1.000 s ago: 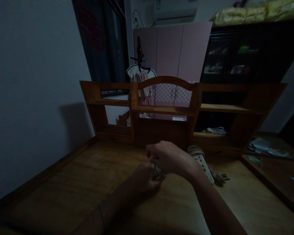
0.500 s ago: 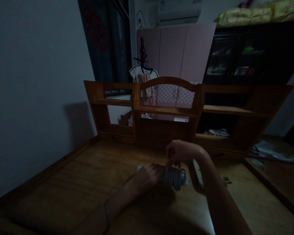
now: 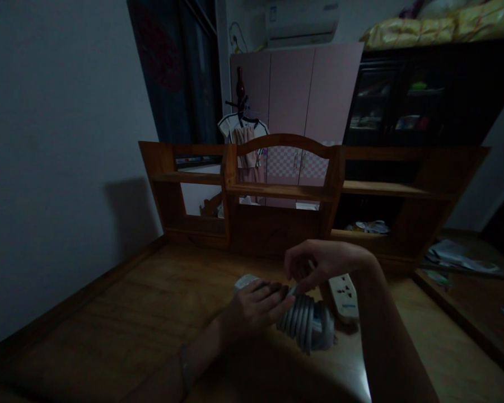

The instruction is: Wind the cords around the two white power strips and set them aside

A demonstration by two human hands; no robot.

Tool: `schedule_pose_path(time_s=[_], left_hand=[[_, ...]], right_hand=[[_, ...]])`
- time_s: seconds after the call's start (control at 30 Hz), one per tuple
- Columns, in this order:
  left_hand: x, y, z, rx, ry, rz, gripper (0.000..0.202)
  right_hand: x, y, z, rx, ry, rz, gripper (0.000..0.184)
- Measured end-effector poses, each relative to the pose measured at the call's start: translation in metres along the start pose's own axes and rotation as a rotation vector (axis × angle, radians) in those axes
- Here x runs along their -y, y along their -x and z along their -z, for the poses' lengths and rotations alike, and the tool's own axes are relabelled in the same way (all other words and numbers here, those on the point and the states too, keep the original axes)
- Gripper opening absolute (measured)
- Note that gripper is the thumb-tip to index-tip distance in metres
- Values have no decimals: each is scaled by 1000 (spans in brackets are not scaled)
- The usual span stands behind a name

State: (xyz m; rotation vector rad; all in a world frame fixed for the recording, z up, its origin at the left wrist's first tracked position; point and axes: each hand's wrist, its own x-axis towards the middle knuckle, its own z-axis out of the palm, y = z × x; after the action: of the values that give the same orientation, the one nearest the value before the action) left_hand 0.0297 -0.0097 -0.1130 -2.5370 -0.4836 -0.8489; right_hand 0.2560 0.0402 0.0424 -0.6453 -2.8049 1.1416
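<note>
My left hand (image 3: 254, 307) grips a bundle of coiled grey cable (image 3: 306, 323) just above the wooden desk (image 3: 130, 324); its fingers are wrapped over the coil's left end. My right hand (image 3: 319, 262) hovers over the top of the coil with thumb and fingers pinched on a strand of the cable. A white power strip (image 3: 345, 296) lies on the desk right behind the coil, partly hidden by my right wrist. A pale end of something (image 3: 244, 281) pokes out behind my left hand.
A wooden shelf unit (image 3: 277, 190) stands along the back of the desk, with papers (image 3: 367, 226) in its lower right bay. More papers (image 3: 453, 252) lie on the desk wing at right. A wall runs along the left. Pink wardrobe and hanging clothes behind.
The coil has come out from between my hands and now shows fully. My right hand lifted and shifted right, uncovering the power strip; my left hand stays on the coil.
</note>
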Motion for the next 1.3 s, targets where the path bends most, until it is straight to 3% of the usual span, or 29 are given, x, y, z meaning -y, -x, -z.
schedule_pose_path(time_s=[0.3, 0.43, 0.57, 0.73, 0.9, 1.1, 1.3], left_hand=[[0, 7, 11, -76, 48, 147, 55], [1, 8, 13, -192, 57, 418, 55], [3, 0, 9, -353, 272, 646, 59], [12, -8, 1, -574, 507, 1186, 67], [29, -5, 1, -742, 740, 1320, 51], [37, 4, -10, -777, 1042, 1433, 56], [36, 2, -12, -765, 1231, 1667, 54]], right_hand=[[-15, -18, -2, -120, 131, -7, 35], [-19, -28, -4, -155, 131, 18, 39], [-37, -46, -8, -180, 14, 29, 31], [-58, -71, -20, -222, -150, -20, 30], [-53, -84, -30, -319, -30, -58, 37], [-47, -84, -33, -328, 45, -133, 43], [-36, -78, -33, -309, 128, -124, 39]])
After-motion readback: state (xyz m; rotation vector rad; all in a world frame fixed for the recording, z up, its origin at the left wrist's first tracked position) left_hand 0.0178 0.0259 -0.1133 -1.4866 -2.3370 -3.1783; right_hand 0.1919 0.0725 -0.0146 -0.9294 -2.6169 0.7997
